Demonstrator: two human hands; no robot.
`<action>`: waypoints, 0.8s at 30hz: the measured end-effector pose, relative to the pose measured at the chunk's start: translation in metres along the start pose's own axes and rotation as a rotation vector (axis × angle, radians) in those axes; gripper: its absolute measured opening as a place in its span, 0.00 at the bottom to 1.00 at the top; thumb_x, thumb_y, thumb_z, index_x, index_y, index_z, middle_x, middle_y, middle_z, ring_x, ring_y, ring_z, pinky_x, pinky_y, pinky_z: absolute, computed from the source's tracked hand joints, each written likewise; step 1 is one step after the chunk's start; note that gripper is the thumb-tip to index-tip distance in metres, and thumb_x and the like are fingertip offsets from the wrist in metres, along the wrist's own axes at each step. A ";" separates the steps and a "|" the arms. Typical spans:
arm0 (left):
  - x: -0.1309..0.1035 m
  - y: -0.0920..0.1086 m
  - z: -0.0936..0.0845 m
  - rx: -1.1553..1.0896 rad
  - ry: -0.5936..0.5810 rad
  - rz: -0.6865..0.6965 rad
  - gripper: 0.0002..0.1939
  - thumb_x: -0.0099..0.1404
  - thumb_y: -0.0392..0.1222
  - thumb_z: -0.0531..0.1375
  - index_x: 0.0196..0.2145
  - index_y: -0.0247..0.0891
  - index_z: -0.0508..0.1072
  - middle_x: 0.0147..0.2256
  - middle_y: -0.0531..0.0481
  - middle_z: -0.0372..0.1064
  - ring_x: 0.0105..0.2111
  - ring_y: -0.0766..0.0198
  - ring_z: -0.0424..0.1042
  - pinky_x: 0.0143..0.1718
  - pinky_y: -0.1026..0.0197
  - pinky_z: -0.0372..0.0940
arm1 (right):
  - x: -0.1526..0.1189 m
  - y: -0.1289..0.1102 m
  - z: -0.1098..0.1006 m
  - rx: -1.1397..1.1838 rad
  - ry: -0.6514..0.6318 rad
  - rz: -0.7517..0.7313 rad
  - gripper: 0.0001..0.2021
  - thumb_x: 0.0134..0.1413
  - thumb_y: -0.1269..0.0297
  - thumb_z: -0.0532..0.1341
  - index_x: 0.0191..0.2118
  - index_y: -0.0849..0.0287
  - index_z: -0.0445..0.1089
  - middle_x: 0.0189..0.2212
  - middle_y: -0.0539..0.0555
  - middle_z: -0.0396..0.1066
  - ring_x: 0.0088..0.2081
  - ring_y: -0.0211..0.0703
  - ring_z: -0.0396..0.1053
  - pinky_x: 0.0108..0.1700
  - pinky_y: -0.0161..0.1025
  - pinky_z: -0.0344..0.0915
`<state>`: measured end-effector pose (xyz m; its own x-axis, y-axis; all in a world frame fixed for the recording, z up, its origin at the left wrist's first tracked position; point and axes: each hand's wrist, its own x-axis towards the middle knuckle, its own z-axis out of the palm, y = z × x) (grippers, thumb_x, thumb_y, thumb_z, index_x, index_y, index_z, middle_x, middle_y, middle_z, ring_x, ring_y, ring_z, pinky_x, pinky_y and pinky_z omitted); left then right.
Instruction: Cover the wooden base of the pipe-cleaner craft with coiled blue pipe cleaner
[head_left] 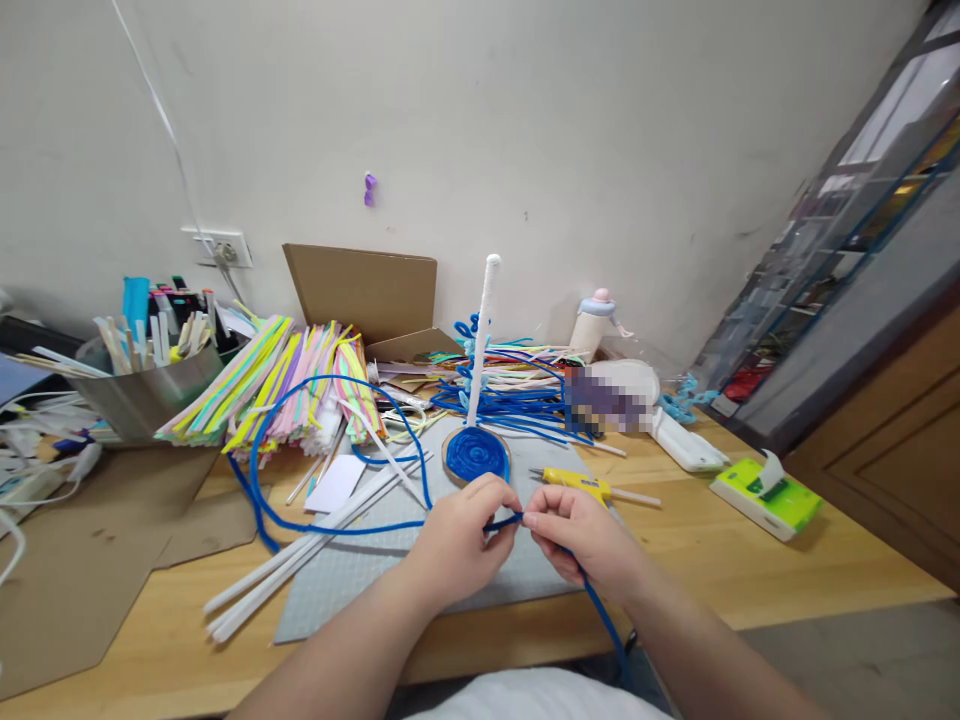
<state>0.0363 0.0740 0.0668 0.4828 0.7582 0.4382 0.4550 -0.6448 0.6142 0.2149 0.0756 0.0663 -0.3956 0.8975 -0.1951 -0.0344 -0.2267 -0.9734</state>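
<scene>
Close together above the grey mat [330,590], both hands pinch one long blue pipe cleaner [330,529]. My left hand [469,535] is closed on it, and my right hand [574,530] grips it a short way to the right. From the left hand it loops widely leftward; another length hangs below the right hand over the table edge. Just beyond my hands lies a round base [477,455] covered in a blue coil. A white wrapped stick [484,340] rises behind it. A yellow glue gun [574,482] lies to the right of the base.
White pipe cleaners [277,580] and bundles of pastel ones [247,385] lie to the left, near a metal container [150,395] of sticks. More blue pipe cleaners [517,402] lie behind the base. A green-and-white box [765,497], white object [688,440] and bottle [590,328] stand right.
</scene>
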 end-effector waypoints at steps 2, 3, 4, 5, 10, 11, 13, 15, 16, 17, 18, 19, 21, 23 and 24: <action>0.000 0.001 -0.001 -0.005 0.002 0.000 0.12 0.56 0.28 0.54 0.37 0.40 0.65 0.37 0.52 0.65 0.34 0.67 0.66 0.34 0.66 0.60 | -0.001 -0.001 0.001 -0.015 0.007 0.000 0.15 0.45 0.54 0.64 0.27 0.58 0.59 0.12 0.40 0.59 0.09 0.25 0.47 0.10 0.25 0.44; 0.000 0.002 -0.002 -0.007 0.006 0.001 0.11 0.56 0.29 0.55 0.37 0.40 0.65 0.37 0.52 0.64 0.34 0.67 0.66 0.35 0.66 0.61 | -0.001 -0.002 0.001 -0.025 0.013 -0.001 0.16 0.45 0.54 0.64 0.27 0.58 0.59 0.11 0.39 0.58 0.09 0.25 0.47 0.10 0.25 0.44; 0.000 0.002 -0.001 -0.008 0.014 0.002 0.10 0.57 0.30 0.55 0.37 0.40 0.66 0.38 0.51 0.64 0.34 0.67 0.66 0.35 0.66 0.61 | -0.001 -0.002 0.001 -0.038 0.020 -0.002 0.16 0.45 0.54 0.64 0.27 0.58 0.59 0.10 0.39 0.56 0.09 0.25 0.46 0.10 0.25 0.44; 0.000 0.002 -0.001 -0.010 0.024 0.006 0.09 0.57 0.30 0.56 0.37 0.40 0.66 0.38 0.51 0.64 0.35 0.67 0.66 0.35 0.66 0.61 | -0.002 -0.002 0.002 -0.052 0.029 -0.005 0.16 0.44 0.53 0.64 0.27 0.58 0.59 0.09 0.38 0.55 0.08 0.25 0.46 0.10 0.25 0.43; 0.000 -0.003 0.004 -0.007 0.099 0.044 0.07 0.58 0.32 0.57 0.35 0.39 0.69 0.37 0.50 0.66 0.36 0.66 0.68 0.35 0.65 0.63 | -0.003 -0.001 0.003 -0.107 0.051 -0.018 0.16 0.45 0.52 0.63 0.27 0.57 0.57 0.08 0.37 0.52 0.08 0.26 0.45 0.10 0.25 0.41; 0.000 -0.005 0.004 0.000 0.105 0.050 0.07 0.58 0.32 0.57 0.34 0.39 0.69 0.36 0.50 0.66 0.35 0.66 0.68 0.34 0.65 0.63 | -0.003 0.000 0.003 -0.118 0.054 -0.018 0.16 0.45 0.52 0.62 0.27 0.57 0.57 0.08 0.36 0.52 0.08 0.26 0.44 0.10 0.25 0.41; -0.001 -0.008 0.006 0.020 0.104 0.064 0.06 0.56 0.31 0.58 0.32 0.39 0.70 0.34 0.51 0.67 0.34 0.66 0.69 0.33 0.66 0.63 | -0.003 0.002 0.004 -0.148 0.063 -0.008 0.16 0.45 0.52 0.62 0.27 0.56 0.57 0.08 0.37 0.52 0.08 0.26 0.45 0.09 0.25 0.41; -0.001 -0.010 0.006 0.045 0.090 0.080 0.05 0.56 0.30 0.58 0.30 0.38 0.70 0.33 0.52 0.68 0.33 0.67 0.69 0.33 0.66 0.63 | -0.004 0.004 0.004 -0.169 0.043 0.016 0.16 0.46 0.50 0.62 0.27 0.57 0.57 0.11 0.39 0.58 0.09 0.26 0.49 0.09 0.25 0.44; -0.002 -0.011 0.006 0.060 0.077 0.088 0.05 0.57 0.31 0.58 0.30 0.38 0.70 0.33 0.52 0.69 0.33 0.67 0.70 0.33 0.66 0.63 | -0.005 0.005 0.005 -0.174 0.015 0.032 0.17 0.47 0.50 0.61 0.28 0.57 0.58 0.14 0.40 0.61 0.09 0.26 0.51 0.10 0.25 0.45; -0.002 -0.011 0.006 0.077 0.060 0.094 0.04 0.57 0.31 0.58 0.29 0.38 0.70 0.33 0.52 0.69 0.33 0.67 0.70 0.33 0.67 0.63 | -0.006 0.005 0.005 -0.172 -0.019 0.048 0.17 0.49 0.49 0.60 0.29 0.57 0.58 0.16 0.42 0.63 0.10 0.26 0.52 0.10 0.25 0.46; -0.003 -0.011 0.006 0.096 0.043 0.099 0.04 0.58 0.32 0.58 0.30 0.39 0.70 0.34 0.52 0.69 0.33 0.67 0.70 0.34 0.67 0.63 | -0.008 0.006 0.005 -0.163 -0.049 0.059 0.17 0.50 0.48 0.59 0.30 0.58 0.59 0.18 0.43 0.65 0.10 0.26 0.53 0.10 0.25 0.46; -0.003 -0.010 0.006 0.116 0.024 0.104 0.04 0.59 0.33 0.58 0.30 0.39 0.71 0.35 0.52 0.70 0.34 0.67 0.70 0.34 0.67 0.63 | -0.009 0.006 0.005 -0.147 -0.069 0.066 0.17 0.51 0.47 0.58 0.31 0.58 0.59 0.18 0.43 0.65 0.11 0.25 0.52 0.10 0.24 0.46; -0.003 -0.008 0.005 0.159 -0.002 0.115 0.04 0.60 0.35 0.58 0.33 0.40 0.71 0.36 0.52 0.70 0.34 0.67 0.70 0.33 0.67 0.63 | -0.012 0.007 0.004 -0.091 -0.064 0.077 0.17 0.51 0.48 0.59 0.30 0.58 0.58 0.17 0.42 0.63 0.10 0.25 0.50 0.10 0.24 0.45; -0.003 -0.007 0.005 0.203 -0.015 0.143 0.06 0.61 0.35 0.57 0.36 0.40 0.71 0.37 0.52 0.70 0.33 0.67 0.70 0.32 0.67 0.63 | -0.014 0.007 0.001 0.013 -0.068 0.109 0.16 0.51 0.51 0.61 0.29 0.58 0.58 0.15 0.41 0.60 0.10 0.25 0.47 0.10 0.23 0.42; -0.003 -0.006 0.005 0.226 -0.020 0.167 0.07 0.61 0.34 0.56 0.36 0.40 0.71 0.37 0.51 0.70 0.33 0.67 0.70 0.31 0.67 0.63 | -0.014 0.007 -0.002 0.091 -0.087 0.148 0.14 0.51 0.54 0.61 0.29 0.58 0.59 0.14 0.40 0.59 0.10 0.24 0.46 0.10 0.23 0.40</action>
<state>0.0354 0.0749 0.0584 0.5789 0.6391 0.5064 0.5223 -0.7675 0.3716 0.2219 0.0619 0.0620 -0.4806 0.8163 -0.3204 -0.0511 -0.3908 -0.9190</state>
